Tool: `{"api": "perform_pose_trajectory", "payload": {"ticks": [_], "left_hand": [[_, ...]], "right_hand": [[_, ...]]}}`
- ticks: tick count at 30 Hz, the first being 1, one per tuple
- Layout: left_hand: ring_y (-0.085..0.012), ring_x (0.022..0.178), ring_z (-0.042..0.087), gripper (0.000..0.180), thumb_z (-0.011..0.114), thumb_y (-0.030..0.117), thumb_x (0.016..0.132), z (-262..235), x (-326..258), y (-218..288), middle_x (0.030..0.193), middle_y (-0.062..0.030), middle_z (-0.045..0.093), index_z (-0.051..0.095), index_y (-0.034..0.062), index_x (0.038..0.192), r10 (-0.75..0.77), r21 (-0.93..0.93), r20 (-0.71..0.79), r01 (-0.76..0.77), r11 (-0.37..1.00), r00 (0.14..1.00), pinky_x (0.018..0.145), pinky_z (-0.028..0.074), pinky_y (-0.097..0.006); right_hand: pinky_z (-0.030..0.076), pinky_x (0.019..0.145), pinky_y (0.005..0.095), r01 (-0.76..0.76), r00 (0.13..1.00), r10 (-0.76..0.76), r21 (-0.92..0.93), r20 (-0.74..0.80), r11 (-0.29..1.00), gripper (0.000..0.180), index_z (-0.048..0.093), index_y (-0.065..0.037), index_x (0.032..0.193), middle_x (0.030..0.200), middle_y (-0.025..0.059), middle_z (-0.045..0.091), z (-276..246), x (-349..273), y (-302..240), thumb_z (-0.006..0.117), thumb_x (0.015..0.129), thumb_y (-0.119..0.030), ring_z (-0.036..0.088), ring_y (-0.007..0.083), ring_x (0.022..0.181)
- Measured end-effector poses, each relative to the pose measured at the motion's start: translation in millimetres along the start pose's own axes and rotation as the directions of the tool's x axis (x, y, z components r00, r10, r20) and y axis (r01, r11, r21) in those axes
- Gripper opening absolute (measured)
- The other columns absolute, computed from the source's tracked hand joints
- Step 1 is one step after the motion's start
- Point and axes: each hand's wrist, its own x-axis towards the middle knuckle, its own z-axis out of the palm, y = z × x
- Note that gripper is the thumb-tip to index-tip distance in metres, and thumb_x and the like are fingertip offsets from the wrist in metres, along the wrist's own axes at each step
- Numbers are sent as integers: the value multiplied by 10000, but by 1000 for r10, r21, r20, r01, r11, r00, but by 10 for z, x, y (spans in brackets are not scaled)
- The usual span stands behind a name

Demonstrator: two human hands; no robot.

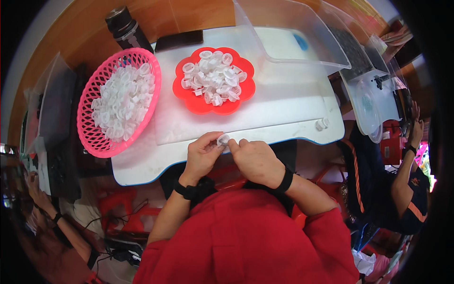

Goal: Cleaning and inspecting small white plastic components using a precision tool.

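Between my two hands, at the near edge of the white table, is a small round whitish plastic part (pixel 223 139). My left hand (pixel 202 154) pinches it from the left with thumb and fingers. My right hand (pixel 257 161) is closed, its fingertips pressed against the part's right side; whether it holds anything else is hidden. Beyond my hands stands a red flower-shaped plate (pixel 220 109) heaped with white plastic parts (pixel 215 78). To its left, a pink lattice basket (pixel 92 142) holds a larger heap of similar white parts (pixel 124 102).
A clear plastic bin (pixel 302 59) stands at the table's back right. One or two small parts (pixel 322 124) lie near the right corner. A black bottle (pixel 124 26) and a dark flat case (pixel 178 40) are at the back. Co-workers' arms (pixel 404 180) show at both sides.
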Motion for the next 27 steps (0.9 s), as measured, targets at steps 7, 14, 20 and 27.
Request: {"api": "perform_pose_trajectory", "payload": {"ticks": [7, 14, 20, 27], "left_hand": [[-142, 932, 594, 315, 586, -66, 820, 14, 21, 87, 1057, -109, 609, 544, -65, 1133, -131, -109, -35, 127, 986, 991, 811, 507, -261], [-141, 952, 582, 313, 575, -64, 832, 37, 14, 108, 1054, -108, 601, 537, -67, 1143, -129, -90, -24, 127, 988, 991, 843, 484, -251], [-132, 933, 584, 310, 593, -49, 824, 29, 1, 71, 1042, -90, 607, 555, -52, 1132, -83, -17, -28, 83, 996, 996, 820, 486, -247], [-128, 931, 569, 301, 596, -60, 815, 9, 0, 71, 1041, -86, 597, 568, -48, 1114, -96, 19, -36, 97, 995, 995, 826, 467, -246]], "right_hand": [[467, 529, 429, -255, 965, 258, 328, 35, 910, 195, 497, -16, 1020, 664, 187, 576, 100, -185, 6, 513, 838, -84, 581, 356, 581], [451, 539, 462, -277, 954, 298, 413, 13, 868, 169, 475, -15, 1003, 649, 200, 574, 182, -163, -10, 499, 852, -87, 574, 378, 598], [447, 552, 485, -270, 957, 290, 456, 28, 848, 131, 472, 5, 947, 607, 225, 559, 223, -114, -5, 487, 851, -83, 573, 405, 607], [452, 594, 497, -340, 940, 294, 457, 172, 822, 136, 515, 24, 923, 636, 264, 564, 200, -10, 61, 487, 850, -88, 580, 431, 656]]}}
